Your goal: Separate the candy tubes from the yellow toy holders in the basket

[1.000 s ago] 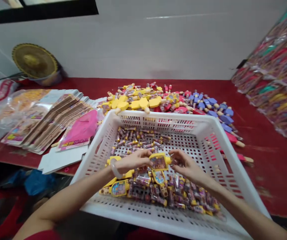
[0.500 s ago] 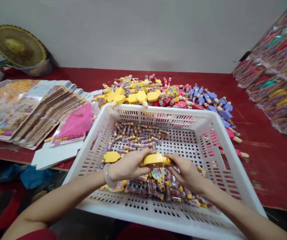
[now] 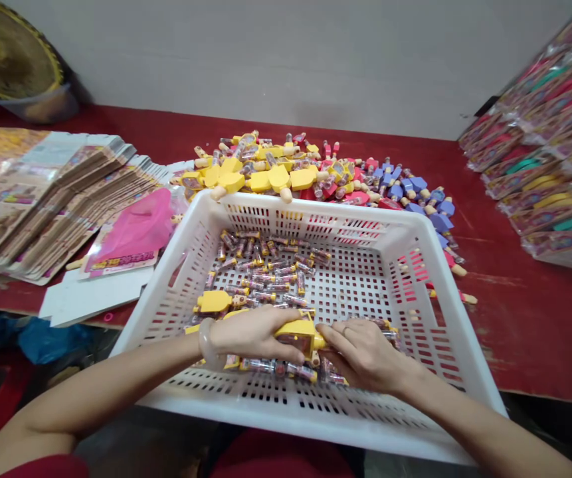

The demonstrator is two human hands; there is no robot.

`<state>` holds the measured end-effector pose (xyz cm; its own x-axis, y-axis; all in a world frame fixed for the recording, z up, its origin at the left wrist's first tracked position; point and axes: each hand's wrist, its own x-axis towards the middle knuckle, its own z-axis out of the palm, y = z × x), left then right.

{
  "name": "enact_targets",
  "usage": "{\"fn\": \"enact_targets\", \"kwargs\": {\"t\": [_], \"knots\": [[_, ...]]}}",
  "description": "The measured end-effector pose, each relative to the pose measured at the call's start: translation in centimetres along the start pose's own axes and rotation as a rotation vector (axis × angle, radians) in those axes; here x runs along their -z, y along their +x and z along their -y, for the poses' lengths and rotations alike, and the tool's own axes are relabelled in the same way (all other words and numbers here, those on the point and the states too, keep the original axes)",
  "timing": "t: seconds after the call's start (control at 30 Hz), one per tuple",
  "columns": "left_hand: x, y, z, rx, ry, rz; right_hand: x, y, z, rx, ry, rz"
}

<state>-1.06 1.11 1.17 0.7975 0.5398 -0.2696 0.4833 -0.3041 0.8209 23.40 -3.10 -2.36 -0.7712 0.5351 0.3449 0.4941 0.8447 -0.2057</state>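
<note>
My left hand (image 3: 258,334), with a pale bangle at the wrist, is closed round the body of a yellow plastic toy (image 3: 299,328) shaped like a popsicle. The right hand (image 3: 363,352) grips the toy's right end, where its fingers hide the part they hold. Both hands are over a white plastic basket (image 3: 315,425). Inside it, small clear tubes with yellow ends (image 3: 266,279) lie scattered, and more are heaped under my hands. Another yellow popsicle-shaped toy (image 3: 214,302) lies in the basket left of my hands.
Behind the basket, yellow, red and purple toys (image 3: 278,178) are piled on the red table (image 3: 509,312). Printed cards (image 3: 61,206) are stacked at left, with a pink plastic piece (image 3: 141,222) on top. Packed toys (image 3: 549,166) rise at right. A straw hat (image 3: 6,53) leans at back left.
The yellow toy has turned so that its hollow side shows. Both hands have come slightly lower, with the right fingers now wrapped tighter round its end. The view has shifted a little.
</note>
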Motion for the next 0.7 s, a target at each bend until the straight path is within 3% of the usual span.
{"fn": "enact_targets", "kwargs": {"t": [0.17,0.33,0.7], "knots": [[-0.1,0.0,0.2,0.205,-0.417,0.261,0.1,-0.1,0.9,0.043,0.065,-0.027],[-0.3,-0.2,0.1,0.341,-0.609,0.368,0.1,-0.3,1.5,0.044,0.108,-0.021],[-0.1,-0.2,-0.3,0.305,-0.517,0.394,0.0,-0.8,3.8,-0.036,0.047,-0.002]]}}
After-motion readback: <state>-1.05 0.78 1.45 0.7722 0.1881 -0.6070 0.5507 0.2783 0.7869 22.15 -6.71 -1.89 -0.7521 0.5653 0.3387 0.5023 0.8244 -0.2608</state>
